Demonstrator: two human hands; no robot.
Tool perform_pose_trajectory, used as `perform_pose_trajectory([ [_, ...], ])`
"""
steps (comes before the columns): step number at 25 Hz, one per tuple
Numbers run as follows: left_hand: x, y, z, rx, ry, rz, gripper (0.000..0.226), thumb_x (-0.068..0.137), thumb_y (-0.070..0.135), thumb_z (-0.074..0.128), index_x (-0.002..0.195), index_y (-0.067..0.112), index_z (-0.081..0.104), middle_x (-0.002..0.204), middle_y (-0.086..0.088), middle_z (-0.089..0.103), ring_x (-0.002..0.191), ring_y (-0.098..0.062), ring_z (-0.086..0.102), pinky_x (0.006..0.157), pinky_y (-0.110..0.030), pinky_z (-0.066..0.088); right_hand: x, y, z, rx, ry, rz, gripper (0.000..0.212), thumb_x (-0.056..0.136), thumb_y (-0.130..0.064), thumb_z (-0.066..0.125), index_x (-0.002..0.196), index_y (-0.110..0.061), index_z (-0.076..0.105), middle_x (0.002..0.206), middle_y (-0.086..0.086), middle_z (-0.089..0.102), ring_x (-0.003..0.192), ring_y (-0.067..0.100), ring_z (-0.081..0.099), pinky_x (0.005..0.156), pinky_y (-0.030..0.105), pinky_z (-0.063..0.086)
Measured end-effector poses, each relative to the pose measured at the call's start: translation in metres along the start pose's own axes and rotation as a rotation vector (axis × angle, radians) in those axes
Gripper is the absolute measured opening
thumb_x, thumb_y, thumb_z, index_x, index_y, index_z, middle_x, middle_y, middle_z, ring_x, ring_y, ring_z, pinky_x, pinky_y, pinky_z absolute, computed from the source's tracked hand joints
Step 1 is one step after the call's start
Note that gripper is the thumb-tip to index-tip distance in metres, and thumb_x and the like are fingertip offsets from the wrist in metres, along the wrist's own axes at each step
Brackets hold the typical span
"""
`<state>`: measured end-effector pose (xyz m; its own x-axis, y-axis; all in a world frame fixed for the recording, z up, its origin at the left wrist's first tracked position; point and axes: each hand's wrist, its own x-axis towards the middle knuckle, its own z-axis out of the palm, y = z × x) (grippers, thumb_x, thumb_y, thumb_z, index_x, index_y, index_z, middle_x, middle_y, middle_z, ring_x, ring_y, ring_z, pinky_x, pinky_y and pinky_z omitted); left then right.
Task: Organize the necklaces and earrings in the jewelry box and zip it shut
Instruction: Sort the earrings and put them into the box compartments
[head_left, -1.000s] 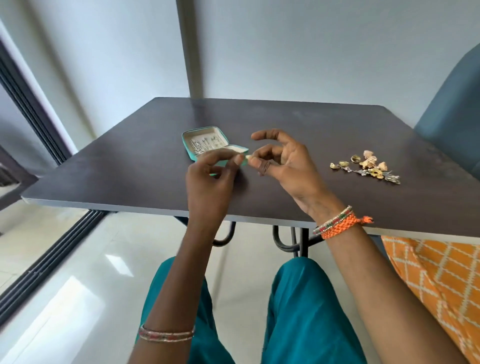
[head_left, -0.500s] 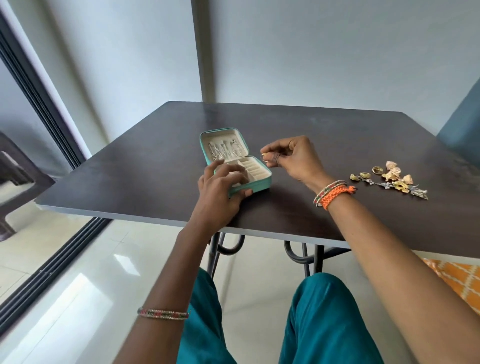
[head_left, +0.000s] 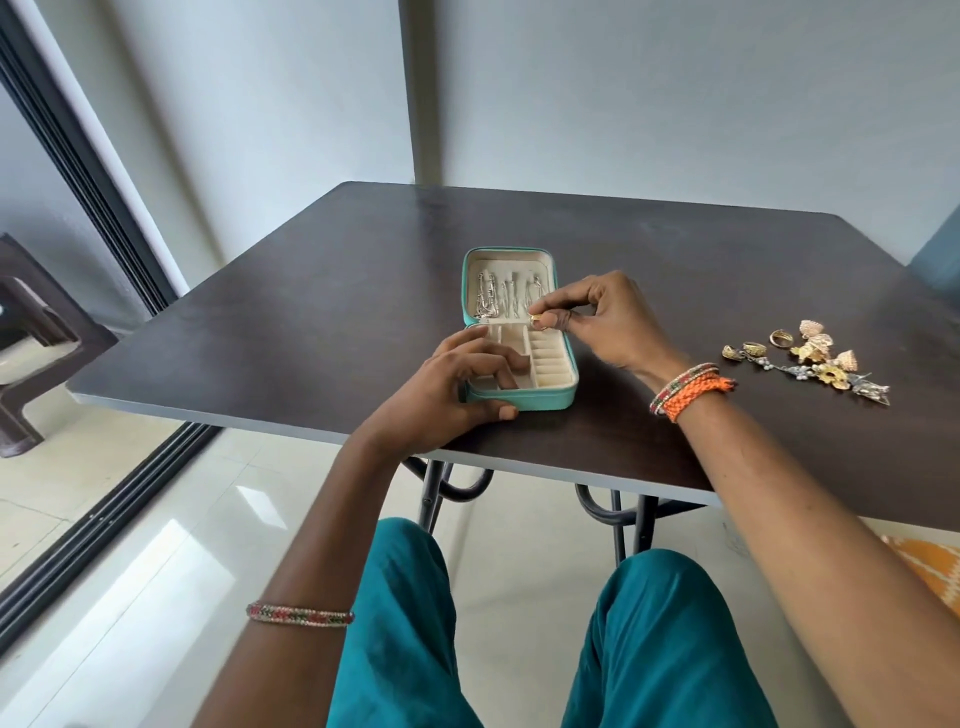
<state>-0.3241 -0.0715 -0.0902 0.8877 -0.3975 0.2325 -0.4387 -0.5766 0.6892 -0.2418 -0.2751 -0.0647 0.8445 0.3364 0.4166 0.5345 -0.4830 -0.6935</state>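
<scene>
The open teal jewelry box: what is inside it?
The teal jewelry box holds silver necklaces in its lid and cream compartments below. The left hand covers the left compartments, so their contents cannot be seen.

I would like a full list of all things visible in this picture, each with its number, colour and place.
jewelry box: one, teal with cream lining, open on the table near its front edge
necklaces: several, silver, hanging in the box lid
small earring: one, gold, pinched above the box
loose earrings: a cluster, gold and silver, on the table at the right
table: one, dark brown
chair: one, dark, at the far left
bracelets: orange and beaded, on the right wrist; a beaded one on the left forearm
left hand: holds the box's near corner
right hand: pinches the small earring
</scene>
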Motion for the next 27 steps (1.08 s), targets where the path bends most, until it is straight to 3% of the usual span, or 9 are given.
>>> perform_pose_trajectory([
  [4, -0.001, 0.001, -0.001, -0.02, -0.027, -0.001, 0.031, 0.081, 0.022, 0.07, 0.096, 0.045, 0.056, 0.125, 0.028, 0.046, 0.141, -0.008, 0.016, 0.114, -0.025, 0.022, -0.004, 0.004, 0.002, -0.046, -0.028, -0.011, 0.017, 0.076, -0.012, 0.077, 0.093, -0.016, 0.076, 0.077, -0.025, 0.061, 0.077, -0.019, 0.058, 0.078, 0.004, 0.043],
  [8, 0.0, -0.001, -0.001, -0.013, -0.015, 0.005, 0.025, 0.081, 0.022, 0.07, 0.099, 0.036, 0.06, 0.123, 0.03, 0.045, 0.139, -0.005, 0.016, 0.114, -0.024, 0.022, -0.008, 0.002, -0.002, -0.104, -0.017, -0.056, 0.016, 0.077, -0.013, 0.076, 0.093, -0.017, 0.076, 0.078, -0.025, 0.059, 0.079, -0.022, 0.053, 0.073, -0.001, 0.038],
  [12, 0.0, -0.003, 0.002, -0.018, -0.01, -0.005, 0.019, 0.081, 0.024, 0.07, 0.1, 0.019, 0.066, 0.122, 0.029, 0.049, 0.138, -0.005, 0.019, 0.113, -0.024, 0.023, -0.008, 0.003, -0.003, -0.136, -0.03, -0.065, 0.02, 0.078, -0.018, 0.075, 0.095, -0.029, 0.073, 0.084, -0.019, 0.058, 0.081, -0.004, 0.051, 0.069, 0.003, 0.034],
  [14, -0.001, 0.001, 0.004, -0.123, 0.019, -0.016, 0.021, 0.082, 0.033, 0.07, 0.095, 0.016, 0.069, 0.12, 0.021, 0.058, 0.135, -0.003, 0.029, 0.109, -0.019, 0.028, -0.008, 0.004, -0.004, -0.095, -0.041, -0.043, 0.021, 0.079, -0.019, 0.074, 0.096, -0.031, 0.072, 0.084, -0.016, 0.06, 0.082, 0.001, 0.054, 0.073, 0.011, 0.041],
  [16, -0.004, 0.005, 0.004, -0.344, 0.119, -0.03, 0.025, 0.084, 0.038, 0.066, 0.092, 0.015, 0.071, 0.114, 0.006, 0.066, 0.122, -0.005, 0.05, 0.1, -0.017, 0.041, -0.01, 0.003, -0.004, -0.085, -0.016, -0.027, 0.02, 0.078, -0.019, 0.075, 0.097, -0.027, 0.072, 0.088, -0.008, 0.065, 0.086, 0.012, 0.059, 0.077, 0.024, 0.048],
  [18, -0.008, 0.005, 0.003, -0.514, 0.298, -0.07, 0.023, 0.089, 0.028, 0.063, 0.095, 0.007, 0.069, 0.108, -0.003, 0.069, 0.105, -0.006, 0.062, 0.088, -0.023, 0.051, -0.014, 0.001, -0.005, -0.117, 0.018, -0.031, 0.017, 0.077, -0.019, 0.076, 0.093, -0.021, 0.07, 0.093, -0.002, 0.067, 0.088, 0.016, 0.059, 0.078, 0.029, 0.048],
  [21, -0.007, -0.003, 0.003, -0.425, 0.447, -0.121, 0.011, 0.09, 0.01, 0.06, 0.1, 0.009, 0.065, 0.114, -0.001, 0.065, 0.111, -0.009, 0.058, 0.094, -0.035, 0.051, -0.019, 0.0, -0.003, -0.226, 0.023, -0.086, 0.008, 0.082, -0.013, 0.07, 0.089, -0.017, 0.071, 0.095, 0.0, 0.063, 0.093, 0.014, 0.053, 0.078, 0.027, 0.043],
  [27, -0.007, -0.007, 0.005, -0.374, 0.445, -0.131, 0.02, 0.086, 0.014, 0.059, 0.103, 0.022, 0.063, 0.124, 0.003, 0.06, 0.121, -0.017, 0.051, 0.099, -0.045, 0.048, -0.02, 0.006, -0.004, -0.344, 0.073, -0.141, 0.044, 0.079, 0.016, 0.048, 0.089, -0.018, 0.075, 0.095, 0.006, 0.058, 0.095, 0.02, 0.05, 0.077, 0.031, 0.044],
])
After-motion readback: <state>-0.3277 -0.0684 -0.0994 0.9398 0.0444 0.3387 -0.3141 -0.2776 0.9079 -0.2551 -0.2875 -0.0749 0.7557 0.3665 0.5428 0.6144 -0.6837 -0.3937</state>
